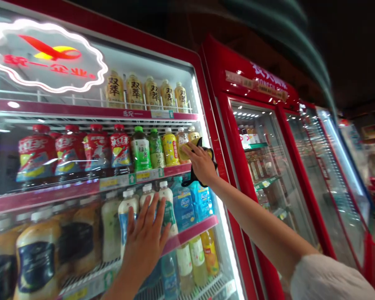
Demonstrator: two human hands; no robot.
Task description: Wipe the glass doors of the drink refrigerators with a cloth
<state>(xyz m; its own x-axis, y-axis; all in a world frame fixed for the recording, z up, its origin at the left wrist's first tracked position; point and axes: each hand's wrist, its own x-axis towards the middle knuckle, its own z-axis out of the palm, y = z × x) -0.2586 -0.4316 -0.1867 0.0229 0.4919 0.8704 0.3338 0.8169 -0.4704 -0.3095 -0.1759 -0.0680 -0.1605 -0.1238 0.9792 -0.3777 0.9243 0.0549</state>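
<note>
My right hand (pixel 202 163) presses a black and yellow cloth (pixel 210 155) against the glass door of a lit drinks fridge, near the door's right edge. Its fingers lie over the cloth's yellow part, and black flaps stick out below and to the right. Lower and to the left, my left hand (pixel 148 237) is spread with its palm toward the glass, holding nothing. Behind the glass stand bottles on several shelves, among them a green-capped bottle (pixel 140 150) and a blue bottle (pixel 184 204).
A red door frame (pixel 214 125) borders the fridge. To its right stands another red fridge (pixel 250 79) with glass doors, and more glass-fronted units recede behind it. A glowing oval sign (pixel 49 56) is at the upper left.
</note>
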